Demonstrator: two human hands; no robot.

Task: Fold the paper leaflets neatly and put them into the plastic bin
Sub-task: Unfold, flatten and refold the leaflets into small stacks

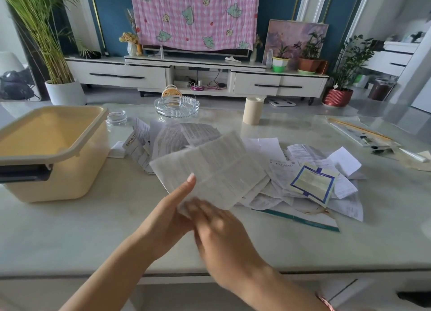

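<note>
**One leaflet open in your hands, bin waiting at the left**

At the far left of the pale table stands the cream plastic bin, open at the top. No paper shows in the part of its inside that you can see.

Just right of the bin, a few crumpled sheets lie near a glass dish at the back.

In the middle, you hold one printed leaflet unfolded and lifted above the table, its old crease lines showing as a grid. Your left hand holds its near corner, one straight digit laid on the printed face and the rest hidden under the paper. Your right hand is at the same corner, but it is blurred, so I cannot tell whether its fingers pinch the sheet or only brush it.

To the right, the loose pile of leaflets spreads across the table, part of it under the raised sheet. A paper roll stands behind it.

The risks, as I judge them: both hands crowd one corner, so the far edge may droop or twist and give a crooked fold. Folding against the old creases would leave it bulky. A low sweep of the sheet could scatter the pile below.
</note>
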